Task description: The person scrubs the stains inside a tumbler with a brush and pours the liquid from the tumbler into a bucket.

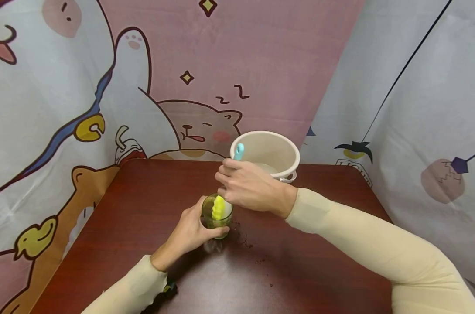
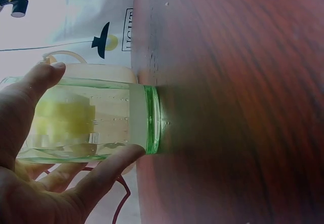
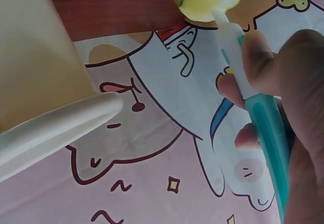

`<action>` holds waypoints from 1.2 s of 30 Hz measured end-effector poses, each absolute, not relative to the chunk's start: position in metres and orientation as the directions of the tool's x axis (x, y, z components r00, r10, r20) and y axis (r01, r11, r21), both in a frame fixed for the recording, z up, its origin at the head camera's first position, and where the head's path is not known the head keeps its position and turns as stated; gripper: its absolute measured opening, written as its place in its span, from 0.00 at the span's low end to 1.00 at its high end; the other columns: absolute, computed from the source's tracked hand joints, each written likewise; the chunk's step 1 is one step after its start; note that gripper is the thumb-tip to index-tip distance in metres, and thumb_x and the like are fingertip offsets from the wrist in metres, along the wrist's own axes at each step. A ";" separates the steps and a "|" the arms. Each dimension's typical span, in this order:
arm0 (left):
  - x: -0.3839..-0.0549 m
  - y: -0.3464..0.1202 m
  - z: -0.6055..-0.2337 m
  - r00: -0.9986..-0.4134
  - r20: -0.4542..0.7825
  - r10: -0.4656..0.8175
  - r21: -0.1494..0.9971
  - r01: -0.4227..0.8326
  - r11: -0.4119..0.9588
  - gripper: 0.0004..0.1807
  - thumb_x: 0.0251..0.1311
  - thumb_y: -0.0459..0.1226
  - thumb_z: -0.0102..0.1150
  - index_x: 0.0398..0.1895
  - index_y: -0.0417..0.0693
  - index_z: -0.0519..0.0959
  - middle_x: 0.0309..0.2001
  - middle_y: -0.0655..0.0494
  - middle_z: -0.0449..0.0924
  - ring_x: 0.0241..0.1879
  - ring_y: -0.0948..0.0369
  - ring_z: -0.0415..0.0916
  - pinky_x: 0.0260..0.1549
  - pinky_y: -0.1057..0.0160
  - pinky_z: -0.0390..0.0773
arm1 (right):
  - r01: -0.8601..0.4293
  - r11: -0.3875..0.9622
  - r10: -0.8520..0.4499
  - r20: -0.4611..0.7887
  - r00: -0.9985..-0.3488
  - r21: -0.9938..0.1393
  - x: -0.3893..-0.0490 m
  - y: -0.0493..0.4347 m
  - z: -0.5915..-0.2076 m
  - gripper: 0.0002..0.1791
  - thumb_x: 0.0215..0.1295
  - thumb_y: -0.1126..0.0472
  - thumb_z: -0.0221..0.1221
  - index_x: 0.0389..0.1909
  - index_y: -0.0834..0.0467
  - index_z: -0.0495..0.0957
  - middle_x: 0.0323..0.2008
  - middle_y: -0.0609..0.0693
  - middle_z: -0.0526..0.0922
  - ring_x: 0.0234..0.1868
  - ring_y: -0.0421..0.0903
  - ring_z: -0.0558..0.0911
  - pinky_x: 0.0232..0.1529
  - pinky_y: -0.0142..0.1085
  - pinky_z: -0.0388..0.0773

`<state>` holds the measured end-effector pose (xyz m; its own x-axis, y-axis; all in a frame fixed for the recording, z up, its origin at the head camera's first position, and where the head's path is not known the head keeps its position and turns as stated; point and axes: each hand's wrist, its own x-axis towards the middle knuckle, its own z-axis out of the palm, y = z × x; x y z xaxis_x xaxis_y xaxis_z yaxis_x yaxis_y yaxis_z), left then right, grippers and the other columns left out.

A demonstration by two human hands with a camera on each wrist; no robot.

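Observation:
My left hand (image 1: 191,230) grips a green-tinted drinking glass (image 2: 109,117), thumb on one side and fingers on the other. Inside the glass is the yellow and white sponge head (image 1: 219,207) of a cup brush. My right hand (image 1: 250,184) holds that brush by its white and teal handle (image 3: 268,127), above the glass. The teal handle end pokes up past the fingers in the head view. Water drops dot the glass wall in the left wrist view. Whether the glass base touches the table cannot be told.
A cream bucket (image 1: 265,139) with a side handle stands at the table's back edge, just behind my right hand. Small drops (image 1: 245,243) lie on the brown table (image 1: 308,266). A dark object (image 1: 167,290) is partly hidden by the left sleeve. Printed cloth (image 1: 284,56) hangs around the table.

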<state>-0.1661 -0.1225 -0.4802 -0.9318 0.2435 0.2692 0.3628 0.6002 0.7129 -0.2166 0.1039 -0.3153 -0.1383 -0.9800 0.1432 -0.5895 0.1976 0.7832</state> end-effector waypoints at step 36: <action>-0.169 -0.122 -0.483 -0.925 0.286 0.250 0.684 0.380 0.622 0.45 0.56 0.55 0.93 0.72 0.58 0.76 0.50 0.61 0.91 0.44 0.64 0.87 0.44 0.63 0.87 | -0.636 0.165 -0.960 0.270 0.071 0.754 -0.214 0.102 -0.323 0.09 0.73 0.58 0.73 0.31 0.45 0.87 0.36 0.44 0.84 0.43 0.47 0.81 0.64 0.40 0.73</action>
